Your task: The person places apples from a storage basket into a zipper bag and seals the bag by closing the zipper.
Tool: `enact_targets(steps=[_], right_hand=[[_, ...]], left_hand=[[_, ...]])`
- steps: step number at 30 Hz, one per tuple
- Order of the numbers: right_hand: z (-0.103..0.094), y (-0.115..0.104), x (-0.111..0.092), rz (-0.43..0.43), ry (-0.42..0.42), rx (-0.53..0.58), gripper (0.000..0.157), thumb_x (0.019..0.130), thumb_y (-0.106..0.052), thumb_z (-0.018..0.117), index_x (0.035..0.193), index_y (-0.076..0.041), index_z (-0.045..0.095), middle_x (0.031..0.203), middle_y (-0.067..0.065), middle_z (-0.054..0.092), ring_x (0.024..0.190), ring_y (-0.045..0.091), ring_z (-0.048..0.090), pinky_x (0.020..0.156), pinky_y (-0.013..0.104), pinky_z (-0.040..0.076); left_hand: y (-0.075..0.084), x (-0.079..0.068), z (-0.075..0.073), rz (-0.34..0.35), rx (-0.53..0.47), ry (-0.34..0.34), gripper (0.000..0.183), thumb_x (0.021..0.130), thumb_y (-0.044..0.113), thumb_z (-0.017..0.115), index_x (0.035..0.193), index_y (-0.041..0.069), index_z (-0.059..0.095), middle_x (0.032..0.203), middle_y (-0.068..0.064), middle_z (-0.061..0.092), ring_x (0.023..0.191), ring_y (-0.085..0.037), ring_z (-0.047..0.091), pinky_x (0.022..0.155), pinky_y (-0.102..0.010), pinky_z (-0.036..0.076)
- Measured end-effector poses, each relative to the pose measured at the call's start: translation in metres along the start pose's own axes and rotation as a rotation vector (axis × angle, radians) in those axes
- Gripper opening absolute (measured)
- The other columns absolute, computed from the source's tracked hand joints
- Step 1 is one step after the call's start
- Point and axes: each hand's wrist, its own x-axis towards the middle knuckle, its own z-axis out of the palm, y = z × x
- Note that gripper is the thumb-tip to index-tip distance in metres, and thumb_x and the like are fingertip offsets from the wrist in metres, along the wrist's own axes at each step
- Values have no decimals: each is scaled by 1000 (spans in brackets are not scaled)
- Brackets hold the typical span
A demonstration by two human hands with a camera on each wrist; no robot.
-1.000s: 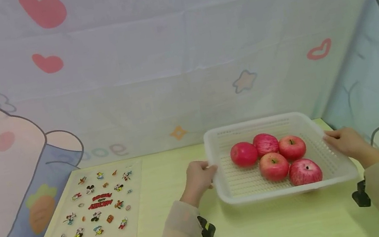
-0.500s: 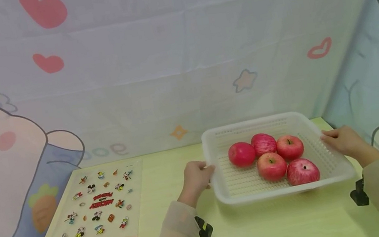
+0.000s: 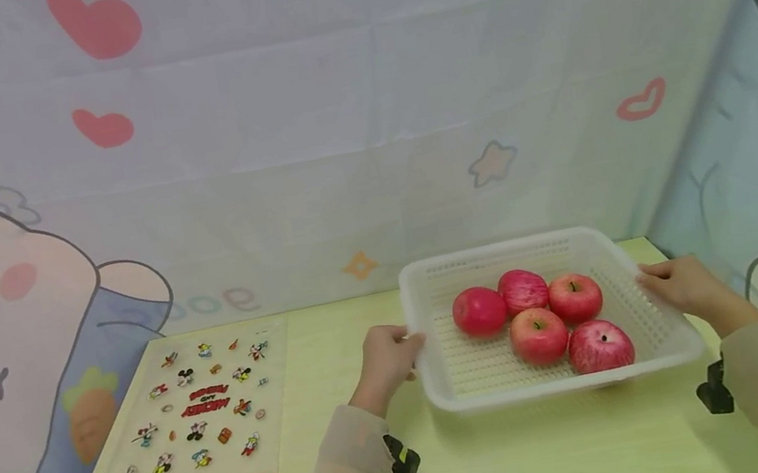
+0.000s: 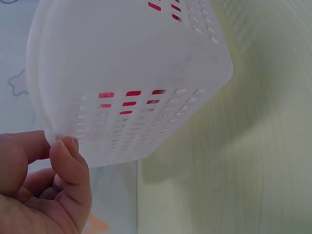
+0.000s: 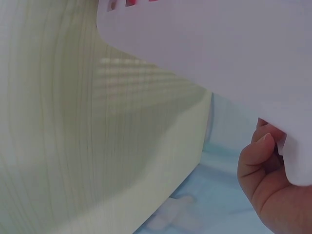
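Observation:
A white slotted plastic basket (image 3: 573, 384) with several red apples (image 3: 539, 336) in it stands at the right of the table in the head view. My left hand (image 3: 387, 360) pinches its left rim, thumb and fingers on either side, as the left wrist view shows on the basket wall (image 4: 122, 63). On the opposite side my right hand (image 3: 689, 290) grips the right rim. In the right wrist view the fingers (image 5: 258, 151) curl at the rim, partly hidden behind the white wall (image 5: 219, 48).
A clear zip bag (image 3: 184, 423) with cartoon prints and a red slider strip lies flat on the left of the pale green table (image 3: 526, 464). A printed curtain (image 3: 267, 121) hangs right behind the table's back edge, and another stretch covers the right side.
The basket with the apples has shifted slightly left in the head view, both hands moving along with it and keeping hold of its rims. The bag has stayed on the table.

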Motion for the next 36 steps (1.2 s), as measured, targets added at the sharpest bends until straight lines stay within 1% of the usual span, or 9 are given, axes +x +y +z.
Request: enact_targets(steps=[5, 9, 14, 17, 21, 28, 36], right_hand=[[-2, -1, 0, -3, 5, -6, 45, 98, -20, 51, 122, 17, 47, 110, 41, 56, 79, 31, 62, 61, 32, 51], [-2, -4, 0, 2, -2, -5, 46, 98, -22, 50, 123, 17, 47, 111, 41, 56, 81, 33, 63, 62, 34, 52], [-1, -7, 0, 22, -25, -7, 49, 98, -25, 50, 125, 16, 46, 113, 40, 55, 83, 34, 63, 64, 36, 53], [0, -7, 1, 47, -39, -10, 53, 98, -29, 48, 127, 15, 45, 116, 39, 55, 84, 32, 62, 66, 38, 54], [2, -8, 2, 58, -49, 1, 54, 98, -31, 48, 128, 14, 45, 117, 39, 54, 85, 31, 61, 68, 39, 54], [5, -10, 3, 59, -72, 40, 54, 99, -29, 47, 129, 15, 42, 117, 39, 55, 81, 25, 60, 67, 36, 54], [6, -15, 3, 15, -68, 50, 50, 100, -25, 47, 128, 17, 43, 115, 39, 55, 80, 24, 60, 64, 32, 52]], left_hand=[[1, -1, -1, -5, 7, 2, 35, 91, 15, 62, 117, -8, 62, 93, -20, 70, 65, -15, 65, 50, -24, 53], [1, -1, -4, -10, -3, 3, 34, 91, 15, 62, 116, -7, 62, 93, -20, 70, 64, -15, 65, 50, -24, 52], [0, -2, -7, -5, -12, 2, 34, 91, 15, 62, 116, -7, 63, 91, -19, 70, 64, -15, 64, 50, -24, 52], [-2, -2, -8, -8, -20, -1, 34, 91, 16, 62, 117, -7, 62, 92, -18, 70, 64, -14, 64, 50, -24, 52], [-3, -3, -11, -14, -27, 2, 35, 91, 16, 62, 118, -6, 62, 92, -18, 70, 64, -14, 64, 50, -23, 51], [-4, -4, -16, -10, -28, 2, 32, 91, 16, 62, 115, -5, 64, 89, -17, 70, 62, -14, 62, 48, -23, 50], [-7, -4, -19, -12, -23, 1, 33, 91, 16, 62, 115, -6, 64, 87, -17, 70, 61, -13, 62, 47, -23, 50]])
